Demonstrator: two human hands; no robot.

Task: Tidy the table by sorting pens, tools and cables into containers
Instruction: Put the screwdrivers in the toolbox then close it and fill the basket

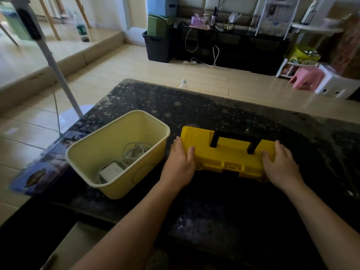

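Nearest the person, both forearms reached out toward twelve o'clock over the dark speckled table (214, 106). The left hand (180, 164) gripped the nine o'clock end of the yellow toolbox (228, 152), thumb lying on top of the lid and the other fingers curled round the end wall. The right hand (280, 164) mirrored it at the three o'clock end, thumb on the lid and fingers wrapped over the edge. Neither hand touched the black handle (233, 140), which stood up between them. Below the lid's front latch edge all was black shadow, so whether the lid was seated on its base could not be told.

At about nine o'clock of the toolbox, just beside the left hand, stood the pale yellow bin (134, 182), holding coiled white cables (134, 151) and a white charger (112, 170).

No loose pens or tools showed on the table, so the sorting looked nearly done, with the toolbox step in hand. The next move probably called for pressing the lid down evenly with both hands, then fastening the front latches.

Farther off at twelve o'clock, a small bottle (183, 83) showed at the table's far edge; a pink stool (305, 76) sat on the floor toward two o'clock.
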